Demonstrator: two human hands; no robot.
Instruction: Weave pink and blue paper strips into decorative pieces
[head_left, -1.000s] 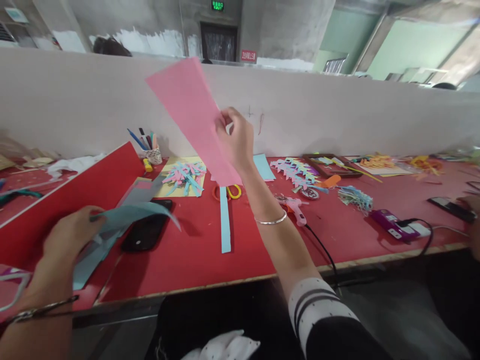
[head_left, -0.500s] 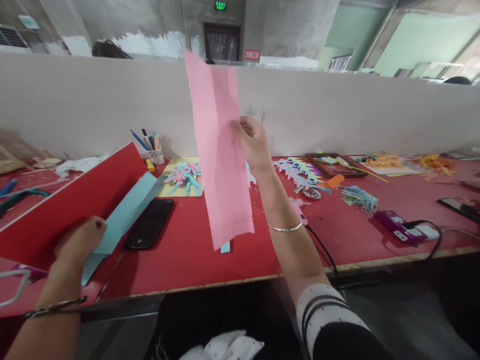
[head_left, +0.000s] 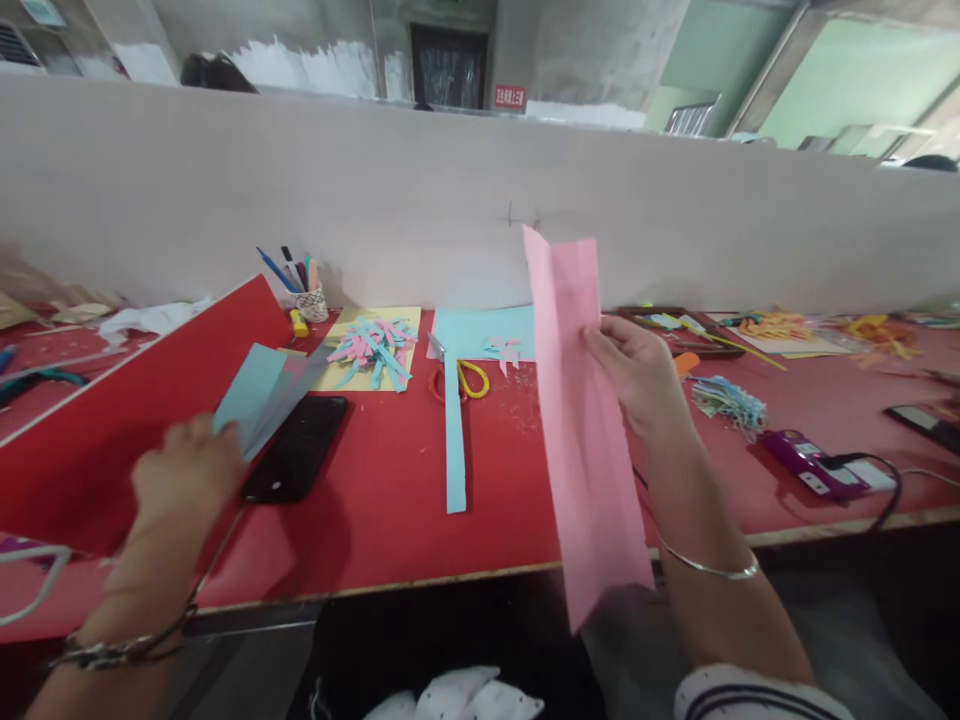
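In the head view, my right hand (head_left: 637, 370) pinches a long, creased sheet of pink paper (head_left: 581, 440) by its right edge, upright above the table's front. My left hand (head_left: 187, 465), slightly blurred, closes on the lower edge of folded light-blue paper (head_left: 251, 385). That paper leans by a tilted red board (head_left: 150, 390), beside a black phone (head_left: 304, 450). Between my hands a light-blue paper strip (head_left: 454, 440) lies partly over scissors (head_left: 474, 380) with red and yellow handles. Behind them is a blue sheet (head_left: 480, 328) with small pink and blue cut pieces on it.
Pink and blue paper strips (head_left: 375, 350) are heaped on a yellow sheet. A pen cup (head_left: 309, 303) stands by the white partition (head_left: 375, 200). To the right are a fringed paper bundle (head_left: 727, 402), a purple power strip (head_left: 814, 465) with cables, and a brown tray (head_left: 712, 345).
My right hand has brought the pink paper down and to the right, uncovering the scissors and blue strip. My left hand has moved right, and the blue paper has shifted with it.
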